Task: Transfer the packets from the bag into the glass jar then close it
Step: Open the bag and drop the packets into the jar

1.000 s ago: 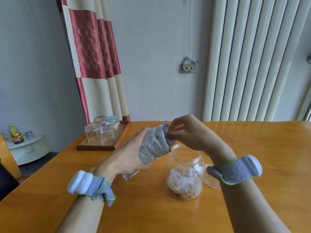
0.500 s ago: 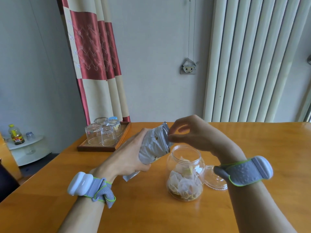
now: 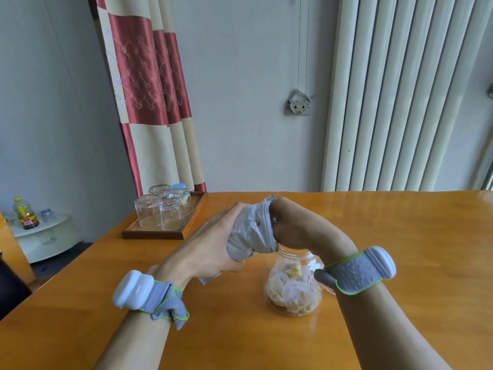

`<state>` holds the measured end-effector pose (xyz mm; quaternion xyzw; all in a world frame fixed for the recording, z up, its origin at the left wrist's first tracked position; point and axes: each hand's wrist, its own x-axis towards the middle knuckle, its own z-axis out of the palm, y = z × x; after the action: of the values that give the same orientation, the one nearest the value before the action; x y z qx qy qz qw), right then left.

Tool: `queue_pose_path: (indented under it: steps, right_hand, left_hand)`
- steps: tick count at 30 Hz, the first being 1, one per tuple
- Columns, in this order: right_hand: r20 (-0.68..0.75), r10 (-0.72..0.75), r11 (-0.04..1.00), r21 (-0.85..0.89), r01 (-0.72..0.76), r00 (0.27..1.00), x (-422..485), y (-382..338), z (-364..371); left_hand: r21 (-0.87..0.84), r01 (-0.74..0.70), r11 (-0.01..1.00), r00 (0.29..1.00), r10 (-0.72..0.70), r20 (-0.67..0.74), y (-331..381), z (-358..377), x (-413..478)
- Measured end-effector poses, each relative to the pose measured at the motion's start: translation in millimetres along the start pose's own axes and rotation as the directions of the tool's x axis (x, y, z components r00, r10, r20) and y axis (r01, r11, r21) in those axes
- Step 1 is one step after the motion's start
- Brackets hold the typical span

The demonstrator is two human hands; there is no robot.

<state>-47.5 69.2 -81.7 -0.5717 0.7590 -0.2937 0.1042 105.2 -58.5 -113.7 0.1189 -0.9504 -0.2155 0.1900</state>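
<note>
My left hand [image 3: 210, 249] grips a crumpled silver bag [image 3: 250, 233], holding it tilted above the table with its open mouth facing right. My right hand [image 3: 298, 231] is pushed into that mouth, so its fingers are hidden inside the bag. Just below stands the open glass jar [image 3: 293, 287], holding several white mesh packets [image 3: 290, 289]. The jar's clear lid [image 3: 329, 289] lies on the table to the right, mostly hidden behind my right wrist.
A wooden tray [image 3: 160, 232] with several upturned glasses stands at the table's back left corner. The orange wooden table [image 3: 413, 249] stretches right and towards me. A low white side table [image 3: 45, 236] with a bottle sits off the left edge.
My right hand has gone from pinching at the bag's rim to reaching inside the bag. The left hand holds the bag in about the same place.
</note>
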Motion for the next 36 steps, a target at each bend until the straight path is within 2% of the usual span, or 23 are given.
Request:
queue_pose_path:
  steps: [8,13,21,24,29,36]
  right_hand:
    - [0.004,0.026,0.99,-0.14,-0.025,1.0,3.1,1.2,7.0]
    - [-0.032,0.041,0.993,-0.107,-0.044,0.999,-1.5,-1.2,-1.3]
    - [-0.135,0.105,0.993,0.073,-0.096,0.985,-22.3,8.1,-43.1]
    - [-0.133,0.077,0.991,0.122,-0.061,0.988,-20.4,6.0,-40.8]
    - [0.002,0.052,0.999,0.01,-0.052,0.999,-9.0,-5.8,-15.8]
    - [-0.058,0.03,0.999,-0.009,-0.031,0.998,-0.8,-7.1,0.6]
  left_hand:
    - [0.023,-0.009,1.0,1.0,0.01,-0.013,-2.2,0.3,0.1]
    - [-0.02,-0.002,1.0,1.0,0.002,-0.013,-5.7,0.3,0.3]
    - [-0.04,0.052,0.998,0.998,-0.053,-0.028,-18.0,-1.3,-2.8]
    - [-0.053,0.046,0.998,0.998,-0.047,-0.029,-16.5,-1.0,-2.8]
    - [-0.04,0.008,0.999,0.999,-0.01,-0.045,-10.7,-0.6,0.3]
    - [-0.019,-0.02,1.0,0.998,0.018,-0.063,-2.4,-2.9,1.2]
